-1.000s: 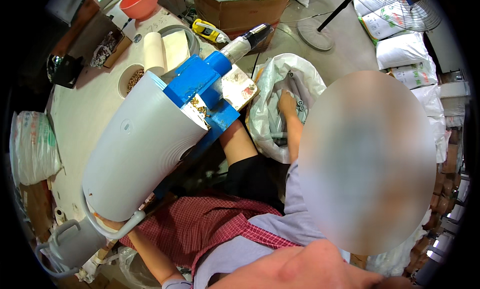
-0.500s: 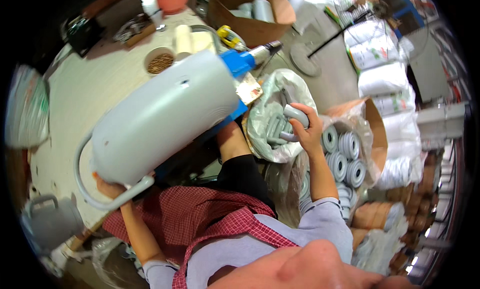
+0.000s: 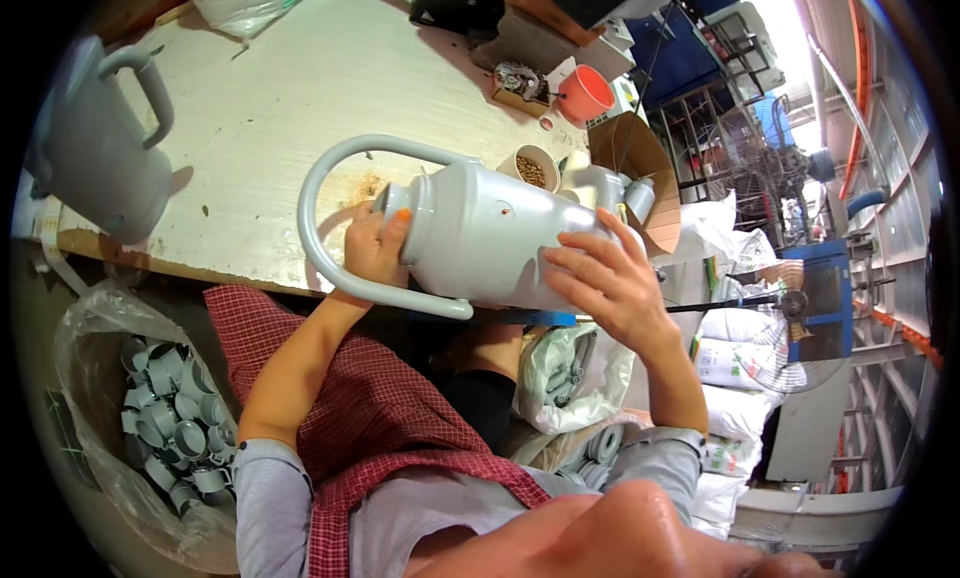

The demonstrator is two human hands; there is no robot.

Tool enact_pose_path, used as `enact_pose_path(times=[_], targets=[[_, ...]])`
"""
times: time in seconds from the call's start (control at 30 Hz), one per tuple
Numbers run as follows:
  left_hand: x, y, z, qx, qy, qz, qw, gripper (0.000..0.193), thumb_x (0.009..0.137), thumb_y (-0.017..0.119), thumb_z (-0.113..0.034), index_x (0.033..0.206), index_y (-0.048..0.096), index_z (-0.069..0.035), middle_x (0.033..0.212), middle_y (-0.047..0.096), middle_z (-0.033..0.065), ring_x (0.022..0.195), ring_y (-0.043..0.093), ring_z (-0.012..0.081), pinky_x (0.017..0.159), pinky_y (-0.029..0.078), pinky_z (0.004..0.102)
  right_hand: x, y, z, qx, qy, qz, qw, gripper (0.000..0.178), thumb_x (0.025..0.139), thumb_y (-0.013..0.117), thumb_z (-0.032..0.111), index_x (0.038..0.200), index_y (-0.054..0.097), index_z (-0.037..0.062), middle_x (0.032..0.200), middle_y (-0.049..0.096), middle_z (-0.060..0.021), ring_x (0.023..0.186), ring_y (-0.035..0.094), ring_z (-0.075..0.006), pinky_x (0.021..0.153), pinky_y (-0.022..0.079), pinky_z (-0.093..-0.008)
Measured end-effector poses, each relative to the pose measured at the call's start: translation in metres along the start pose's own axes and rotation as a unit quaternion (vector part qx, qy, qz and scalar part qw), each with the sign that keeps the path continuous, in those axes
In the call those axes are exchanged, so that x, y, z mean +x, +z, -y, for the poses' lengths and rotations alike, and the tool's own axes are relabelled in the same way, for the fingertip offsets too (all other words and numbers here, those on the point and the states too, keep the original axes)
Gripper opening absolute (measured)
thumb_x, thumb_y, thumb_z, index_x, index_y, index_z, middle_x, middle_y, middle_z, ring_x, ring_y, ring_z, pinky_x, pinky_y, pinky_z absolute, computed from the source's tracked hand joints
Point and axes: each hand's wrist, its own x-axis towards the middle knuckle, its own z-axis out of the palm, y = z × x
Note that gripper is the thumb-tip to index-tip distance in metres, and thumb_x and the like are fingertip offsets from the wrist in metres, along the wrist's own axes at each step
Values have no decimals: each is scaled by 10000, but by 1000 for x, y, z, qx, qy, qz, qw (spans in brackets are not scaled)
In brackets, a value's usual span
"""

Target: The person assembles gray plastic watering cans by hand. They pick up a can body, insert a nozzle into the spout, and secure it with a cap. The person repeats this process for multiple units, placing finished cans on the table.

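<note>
A grey plastic thermos jug (image 3: 490,243) lies on its side in front of me, its narrow neck to the left. A big grey loop handle (image 3: 316,213) arches past the neck, one end near the far side of the body and the other by the near side. My left hand (image 3: 378,246) is closed round the neck, inside the loop. Over the right part of the body lies my right hand (image 3: 612,283), fingers bent across its top; the thumb is hidden. Beneath the jug, a strip of a blue fixture (image 3: 550,319) shows.
Another grey jug (image 3: 110,158) stands at the table's left edge. Grey cup-like parts fill a plastic bag (image 3: 90,368) at lower left. A white bag (image 3: 533,363) holds curved grey pieces. Beyond the jug are a tub of small screws (image 3: 530,168) and a red bowl (image 3: 585,94).
My right hand has left the white bag, where it held a curved grey piece, and now lies on the jug. The jug has turned and shifted off its earlier tilt; my view has swung left.
</note>
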Motion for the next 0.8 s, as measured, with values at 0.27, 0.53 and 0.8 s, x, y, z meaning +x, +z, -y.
enact_pose_path(times=[0.27, 0.53, 0.8], targets=[[4, 5, 8, 34, 92, -40, 994, 517, 998, 492, -313, 608, 557, 21, 560, 530, 179, 590, 486, 360, 772, 413, 436, -5, 27, -15, 139, 305, -108, 936, 354, 796, 692, 162, 1124, 624, 46, 1071, 644, -164, 991, 628, -310, 806, 521, -373], [5, 2, 8, 39, 99, -39, 994, 527, 997, 497, -311, 583, 531, 14, 534, 507, 190, 521, 461, 357, 769, 420, 428, 59, 12, -55, 380, 412, 108, 821, 513, 830, 590, 121, 1329, 501, 38, 926, 645, -134, 850, 646, -211, 793, 503, -330], [6, 5, 7, 36, 109, -38, 993, 543, 990, 510, -310, 551, 518, 9, 534, 519, 196, 511, 473, 364, 750, 426, 419, 49, -2, -16, 132, 228, 50, 963, 368, 846, 724, 238, 1185, 617, 140, 865, 613, -92, 694, 622, -276, 616, 495, -355]])
